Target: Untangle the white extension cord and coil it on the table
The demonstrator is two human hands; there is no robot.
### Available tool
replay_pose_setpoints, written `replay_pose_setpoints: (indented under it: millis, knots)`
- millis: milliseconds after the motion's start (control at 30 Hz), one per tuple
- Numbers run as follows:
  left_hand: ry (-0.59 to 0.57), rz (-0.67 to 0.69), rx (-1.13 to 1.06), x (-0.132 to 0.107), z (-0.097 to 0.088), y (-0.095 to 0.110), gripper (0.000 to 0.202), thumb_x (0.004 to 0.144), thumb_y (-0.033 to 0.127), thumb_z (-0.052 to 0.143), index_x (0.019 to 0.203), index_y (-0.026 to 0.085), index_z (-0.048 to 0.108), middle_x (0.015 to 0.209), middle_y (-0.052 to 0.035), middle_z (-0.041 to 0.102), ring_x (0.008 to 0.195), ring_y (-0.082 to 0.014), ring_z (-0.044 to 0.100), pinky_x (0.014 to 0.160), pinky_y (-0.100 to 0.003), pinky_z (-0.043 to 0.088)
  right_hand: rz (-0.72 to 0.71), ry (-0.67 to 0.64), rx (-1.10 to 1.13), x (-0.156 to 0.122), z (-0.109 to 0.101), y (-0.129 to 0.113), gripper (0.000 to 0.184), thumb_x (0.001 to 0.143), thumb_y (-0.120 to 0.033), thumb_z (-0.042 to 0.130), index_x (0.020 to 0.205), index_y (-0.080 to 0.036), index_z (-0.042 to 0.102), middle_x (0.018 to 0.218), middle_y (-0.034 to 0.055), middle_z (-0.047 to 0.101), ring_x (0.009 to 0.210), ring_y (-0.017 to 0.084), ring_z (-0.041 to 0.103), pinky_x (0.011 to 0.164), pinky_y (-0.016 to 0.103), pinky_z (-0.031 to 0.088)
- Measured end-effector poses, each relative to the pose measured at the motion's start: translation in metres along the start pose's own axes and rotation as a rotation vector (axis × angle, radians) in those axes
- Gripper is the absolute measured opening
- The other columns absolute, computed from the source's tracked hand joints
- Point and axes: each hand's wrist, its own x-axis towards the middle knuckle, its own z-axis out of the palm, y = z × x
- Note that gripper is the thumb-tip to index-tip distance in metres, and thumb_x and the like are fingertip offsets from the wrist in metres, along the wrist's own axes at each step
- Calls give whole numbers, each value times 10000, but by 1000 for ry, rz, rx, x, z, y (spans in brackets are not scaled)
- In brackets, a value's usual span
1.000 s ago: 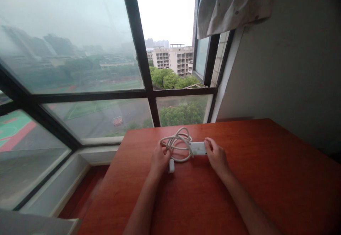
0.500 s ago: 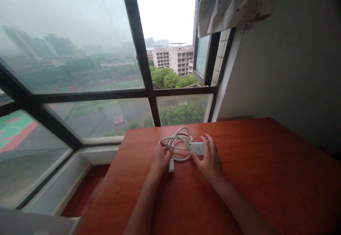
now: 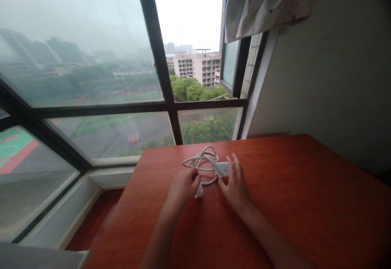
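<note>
A white power strip (image 3: 222,168) lies on the red-brown wooden table (image 3: 299,204) with its white cord (image 3: 202,159) coiled in loops to its left. The cord's white plug (image 3: 199,190) rests near the table's middle, just under my left hand (image 3: 182,188), whose fingers curl loosely beside the plug and the lowest loop. My right hand (image 3: 234,183) is spread, fingers stretched forward over the near right end of the power strip, touching or just above it. Neither hand visibly grips anything.
A large window with dark frames (image 3: 171,106) runs behind and left of the table. A grey wall (image 3: 336,77) stands at the right, and a pale curtain (image 3: 269,4) hangs at the top. The table's left edge drops to the floor (image 3: 100,220).
My right hand let go of the power strip's end, opened and slid left over it. My left hand drew back from the cord loops toward the plug.
</note>
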Motion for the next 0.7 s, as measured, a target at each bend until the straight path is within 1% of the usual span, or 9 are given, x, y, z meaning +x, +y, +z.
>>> replay_pose_setpoints:
  millis: [100, 167, 200, 267, 333, 400, 500, 567, 700]
  knots:
    - [52, 56, 13, 0, 15, 18, 154, 847, 227, 496, 775, 204, 631, 757, -46, 661, 679, -183, 600, 623, -266, 403, 3, -13, 37, 0, 0, 2, 680, 814, -195, 495, 1448, -182, 249, 1505, 158, 256, 1373, 327, 277, 1052, 555, 364]
    - [71, 123, -56, 0, 28, 26, 194, 849, 179, 480, 965, 215, 632, 956, -71, 673, 838, -201, 627, 731, -290, 459, 6, -19, 72, 0, -1, 4, 668, 812, -159, 462, 1447, -177, 255, 1499, 154, 279, 1378, 308, 283, 1066, 543, 358]
    - [103, 155, -80, 0, 35, 28, 288, 842, 154, 479, 1096, 221, 597, 1105, -88, 642, 977, -216, 610, 831, -316, 462, 7, -23, 94, 0, -1, 4, 662, 813, -145, 446, 1447, -173, 259, 1493, 152, 298, 1376, 296, 296, 1072, 531, 358]
    - [148, 200, -75, -1, 47, 30, 477, 810, 123, 506, 1277, 222, 484, 1315, -107, 527, 1212, -245, 492, 1009, -388, 386, 13, -38, 141, 1, -2, 6, 650, 819, -125, 416, 1449, -172, 261, 1465, 148, 361, 1355, 267, 350, 1071, 498, 375]
    - [152, 210, -34, -2, 56, 30, 602, 771, 131, 563, 1347, 218, 410, 1399, -118, 444, 1312, -276, 386, 1086, -450, 301, 22, -62, 185, 3, -5, 7, 635, 832, -121, 394, 1451, -181, 267, 1421, 140, 435, 1311, 246, 425, 1051, 471, 409]
    - [129, 198, 9, -3, 61, 29, 685, 737, 166, 622, 1373, 221, 374, 1424, -129, 409, 1330, -307, 353, 1094, -485, 277, 36, -79, 231, 5, -9, 7, 594, 856, -129, 367, 1442, -193, 297, 1382, 128, 493, 1263, 229, 489, 1029, 448, 436]
    - [110, 176, 41, -3, 63, 27, 729, 727, 204, 648, 1387, 229, 341, 1432, -133, 397, 1321, -324, 358, 1077, -487, 298, 62, -101, 320, 8, -18, 2, 508, 909, -177, 337, 1416, -206, 352, 1338, 105, 552, 1216, 209, 541, 1013, 406, 454]
    - [110, 160, 41, -3, 62, 26, 699, 729, 185, 630, 1370, 238, 356, 1407, -120, 425, 1290, -312, 397, 1053, -459, 334, 95, -125, 359, 10, -24, -2, 453, 930, -241, 355, 1378, -224, 417, 1293, 89, 596, 1179, 214, 573, 987, 387, 473]
    - [71, 124, 28, -2, 56, 27, 617, 710, 99, 588, 1280, 299, 460, 1292, -72, 524, 1172, -278, 502, 960, -374, 416, 165, -187, 402, 14, -32, -7, 355, 918, -329, 414, 1213, -234, 587, 1174, 87, 671, 1064, 242, 641, 930, 382, 504]
